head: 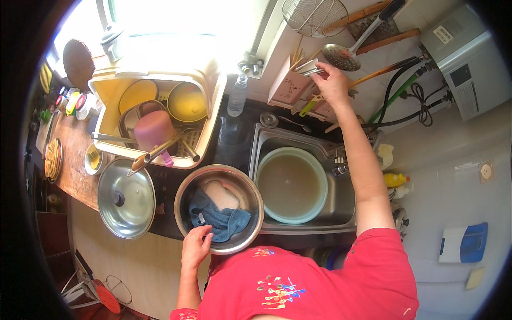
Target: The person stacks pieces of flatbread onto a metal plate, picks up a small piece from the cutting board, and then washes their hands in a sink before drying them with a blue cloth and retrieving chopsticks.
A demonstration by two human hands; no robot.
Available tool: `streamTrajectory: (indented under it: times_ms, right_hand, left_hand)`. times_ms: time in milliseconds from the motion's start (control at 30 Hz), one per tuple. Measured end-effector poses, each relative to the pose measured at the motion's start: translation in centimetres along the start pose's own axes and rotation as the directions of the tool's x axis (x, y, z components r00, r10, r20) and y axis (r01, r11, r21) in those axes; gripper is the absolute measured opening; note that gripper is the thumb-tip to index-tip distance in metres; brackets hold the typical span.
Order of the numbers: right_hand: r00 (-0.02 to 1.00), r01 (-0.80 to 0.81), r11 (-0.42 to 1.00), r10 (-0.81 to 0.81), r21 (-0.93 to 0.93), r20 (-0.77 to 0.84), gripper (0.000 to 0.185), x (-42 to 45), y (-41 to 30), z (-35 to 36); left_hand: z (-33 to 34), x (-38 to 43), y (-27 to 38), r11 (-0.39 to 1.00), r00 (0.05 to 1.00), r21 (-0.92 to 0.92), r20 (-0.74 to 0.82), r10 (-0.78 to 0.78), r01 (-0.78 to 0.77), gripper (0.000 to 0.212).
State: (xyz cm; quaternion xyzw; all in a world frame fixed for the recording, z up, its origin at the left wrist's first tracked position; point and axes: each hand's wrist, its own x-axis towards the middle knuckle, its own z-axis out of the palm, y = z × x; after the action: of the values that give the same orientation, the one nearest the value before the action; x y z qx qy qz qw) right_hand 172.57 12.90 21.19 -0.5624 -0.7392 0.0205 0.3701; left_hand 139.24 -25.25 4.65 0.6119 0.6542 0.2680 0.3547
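My right hand (333, 86) reaches to the pink utensil holder (286, 86) on the wall, its thumb and fingers around silvery utensils (314, 72) at the top. Their lower parts are hidden inside the holder. At the near left of a stainless steel basin (256, 216), my left hand (195, 248) is bent over the rim; whether it grips the rim is unclear. Inside that basin lie a blue cloth (224, 224) and a pale, rounded item (224, 195). Right of it, a light green basin (325, 188) of cloudy water sits in the steel sink (340, 208).
A cream dish rack (218, 108) holds bowls and pans, with handles jutting forward. A glass lid (132, 212) overhangs the counter edge. Behind the sink stands a plastic bottle (237, 98). A skimmer (342, 56) and a wire strainer (316, 18) hang near my right hand.
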Motion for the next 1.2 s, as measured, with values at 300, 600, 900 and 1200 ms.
streamTrajectory:
  times_ms: [300,600,900,1200]
  right_hand:
    - [1.000,-0.002,1.000,0.002,0.010,-0.015,0.020,1.4,-0.1,0.7]
    - [0.975,0.085,0.993,-0.100,-0.081,-0.199,0.015,1.4,-6.1,-6.9]
    - [0.998,0.068,0.952,-0.070,0.298,-0.005,0.004,-9.3,-14.8,-14.8]
    - [0.897,-0.409,0.615,0.133,0.675,0.422,0.014,-15.6,-11.8,-9.1]
  left_hand:
    - [-0.2,0.2,-0.5,0.999,1.000,-0.039,-0.016,0.022,-0.023,0.020]
    - [-0.9,2.2,1.5,0.989,0.996,-0.122,0.024,0.082,-0.078,0.018]
    - [-3.4,9.9,14.5,0.798,0.818,-0.185,-0.181,0.546,-0.574,0.066]
    - [1.6,10.1,16.4,0.803,0.867,-0.477,0.149,0.475,-0.357,0.037]
